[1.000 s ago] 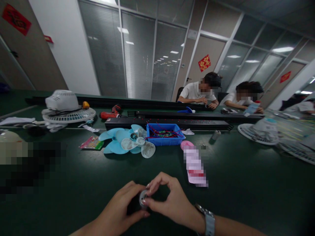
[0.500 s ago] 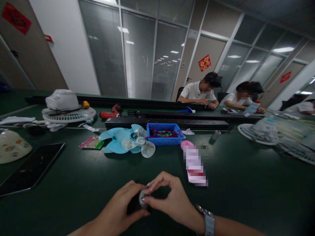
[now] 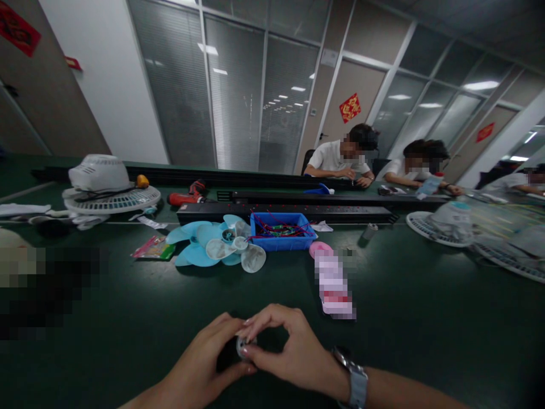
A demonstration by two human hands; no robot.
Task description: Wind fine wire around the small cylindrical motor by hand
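Both my hands meet low at the middle of the dark green table (image 3: pixel 128 318). My left hand (image 3: pixel 204 363) cups a small dark round part with a silvery face (image 3: pixel 242 347) from the left. My right hand (image 3: pixel 289 352), with a watch on its wrist, pinches the same part from the right with thumb and forefinger. Most of the part is hidden by my fingers.
Beyond my hands lie light blue fan blades (image 3: pixel 213 245), a blue bin of wires (image 3: pixel 281 233), a pink object (image 3: pixel 332 278) and a red drill (image 3: pixel 187 196). White fan grilles (image 3: pixel 106 196) stand left and right (image 3: pixel 447 227). Two people sit across the table.
My hands stay closed on the small part, with the fingers shifting slightly. The view has drifted a little to the right and down.
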